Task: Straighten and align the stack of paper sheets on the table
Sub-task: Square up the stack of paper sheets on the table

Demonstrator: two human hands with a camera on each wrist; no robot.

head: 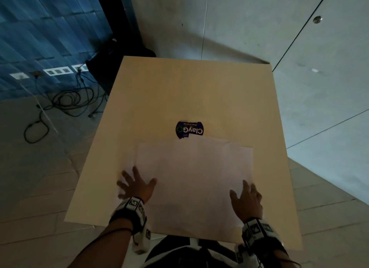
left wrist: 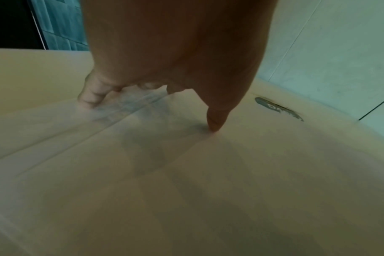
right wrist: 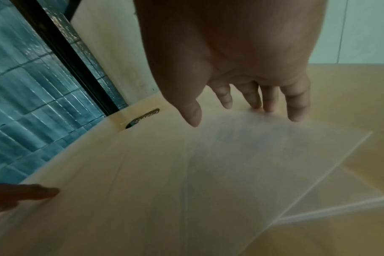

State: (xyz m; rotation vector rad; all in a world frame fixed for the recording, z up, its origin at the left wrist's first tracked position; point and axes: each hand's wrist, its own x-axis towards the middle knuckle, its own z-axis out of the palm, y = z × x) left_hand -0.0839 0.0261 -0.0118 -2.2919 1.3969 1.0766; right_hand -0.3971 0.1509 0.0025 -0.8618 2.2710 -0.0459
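The stack of paper sheets (head: 194,179) lies on the worktop (head: 179,91), just nearer the person than the round dark sticker (head: 189,130) and covering its near edge. The sheets are fanned out of line, corners showing at several angles; how many sheets there are cannot be counted. Two hands flank the stack, likely to square it from both sides. The left hand (head: 136,184), on the stack's left edge, has spread fingers (left wrist: 92,97) pressing down. The right hand (head: 246,200), at the right edge, rests straight, slightly parted fingers (right wrist: 296,104) there. One sticker, one stack.
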